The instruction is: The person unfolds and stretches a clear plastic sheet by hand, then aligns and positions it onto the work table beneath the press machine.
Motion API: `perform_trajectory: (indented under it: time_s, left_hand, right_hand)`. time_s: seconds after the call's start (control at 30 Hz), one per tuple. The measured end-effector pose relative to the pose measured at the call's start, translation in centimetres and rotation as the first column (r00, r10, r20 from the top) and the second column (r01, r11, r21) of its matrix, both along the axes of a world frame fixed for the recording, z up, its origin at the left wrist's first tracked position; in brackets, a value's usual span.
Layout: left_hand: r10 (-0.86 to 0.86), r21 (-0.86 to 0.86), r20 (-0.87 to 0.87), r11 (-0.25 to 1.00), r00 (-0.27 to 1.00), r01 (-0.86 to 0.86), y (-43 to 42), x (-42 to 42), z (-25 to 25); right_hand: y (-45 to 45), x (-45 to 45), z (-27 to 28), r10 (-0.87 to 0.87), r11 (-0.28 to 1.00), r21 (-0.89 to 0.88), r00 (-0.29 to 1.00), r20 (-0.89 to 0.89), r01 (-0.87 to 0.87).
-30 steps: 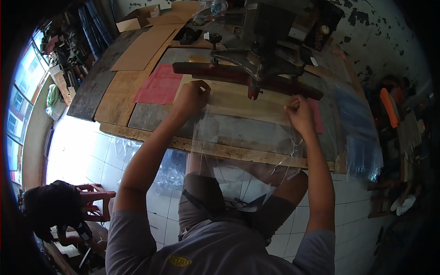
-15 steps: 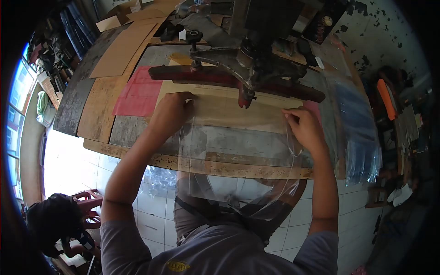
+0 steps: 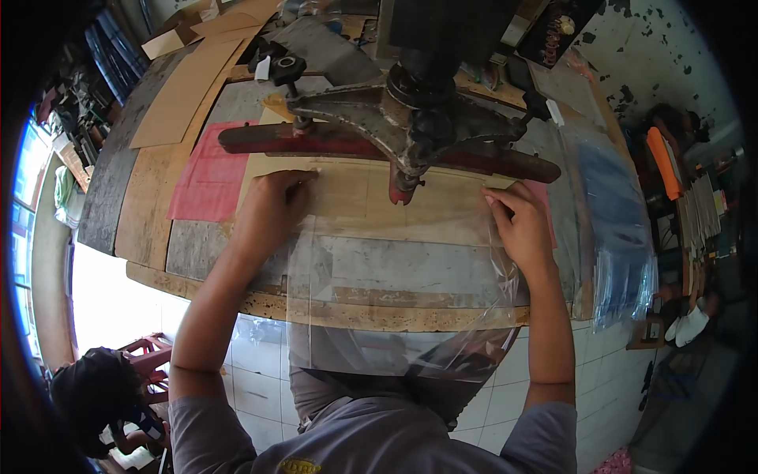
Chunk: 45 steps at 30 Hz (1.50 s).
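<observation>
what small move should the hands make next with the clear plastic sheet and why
Probably ease the left hand and right hand slightly apart to tauten the clear plastic sheet: both pinch it at its far end, and creases show along its right side, where it runs over the table edge.

Plastic sheet (image 3: 395, 276) across table edge (image 3: 181, 285); press bar (image 3: 347, 145) behind; sheet stack (image 3: 620, 221) right; cardboard (image 3: 188, 91) left

Red bar (image 3: 335, 143): conceals part of yellow sheet (image 3: 355, 180). Clear film (image 3: 403, 276): right outline indistinct beyond tabletop (image 3: 144, 217) near edge. Machine column (image 3: 450, 35): top cut off by picture edge
</observation>
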<state>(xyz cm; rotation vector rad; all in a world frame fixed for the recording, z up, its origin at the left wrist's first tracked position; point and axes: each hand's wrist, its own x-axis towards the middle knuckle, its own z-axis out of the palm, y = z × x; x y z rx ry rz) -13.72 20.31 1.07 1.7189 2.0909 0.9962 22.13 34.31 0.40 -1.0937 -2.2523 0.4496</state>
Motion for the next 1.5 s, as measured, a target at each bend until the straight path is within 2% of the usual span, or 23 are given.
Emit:
perform_trajectory:
  time_s: [0.07,0.17,0.47,0.57,0.67,0.97,1.07,1.17,1.27,1.5]
  left_hand:
    - [0.016,-0.020,0.011,1.000,1.000,-0.016,0.0,0.1,0.1]
    - [-0.008,0.050,0.015,0.999,1.000,0.008,0.2,-0.2,-0.8]
    - [0.019,-0.018,0.014,1.000,1.000,-0.018,0.4,-0.3,-0.7]
    - [0.004,0.027,0.014,1.000,1.000,-0.005,0.4,-0.4,-0.7]
    - [0.019,-0.015,0.005,1.000,1.000,-0.019,0.4,-0.2,-0.3]
    - [0.024,0.021,0.019,0.999,1.000,-0.025,0.6,-0.1,-0.7]
    - [0.063,-0.053,0.053,0.997,0.997,-0.060,0.7,0.4,0.3]
    - [0.049,-0.011,0.009,0.999,0.999,-0.049,0.7,0.4,0.1]
    - [0.033,0.052,0.020,0.998,0.999,-0.034,0.9,0.2,-0.3]
    - [0.052,-0.028,0.026,0.998,0.998,-0.052,0.7,-0.2,-0.5]
  right_hand:
    - [0.0,-0.1,0.0,-0.002,1.000,-0.005,1.000,-0.002,0.002]
    - [-0.2,-0.3,0.4,-0.025,0.998,-0.057,1.000,0.011,0.026]
    - [0.0,-0.4,0.6,-0.052,0.995,-0.086,0.998,0.041,0.056]
    - [-0.2,-0.4,0.6,-0.055,0.993,-0.102,0.998,0.033,0.058]
    - [-0.1,-0.4,0.5,-0.061,0.993,-0.095,0.997,0.036,0.064]
    - [-0.1,-0.5,0.5,-0.054,0.997,-0.049,0.997,0.049,0.056]
    - [-0.1,-0.6,0.6,-0.049,0.999,0.000,0.996,0.069,0.050]
    - [-0.1,-0.6,0.5,-0.050,0.998,0.049,0.995,0.087,0.045]
    - [0.0,-0.7,0.8,-0.066,0.997,0.034,0.991,0.120,0.063]
    - [-0.1,-0.8,0.8,-0.083,0.997,0.014,0.990,0.110,0.082]
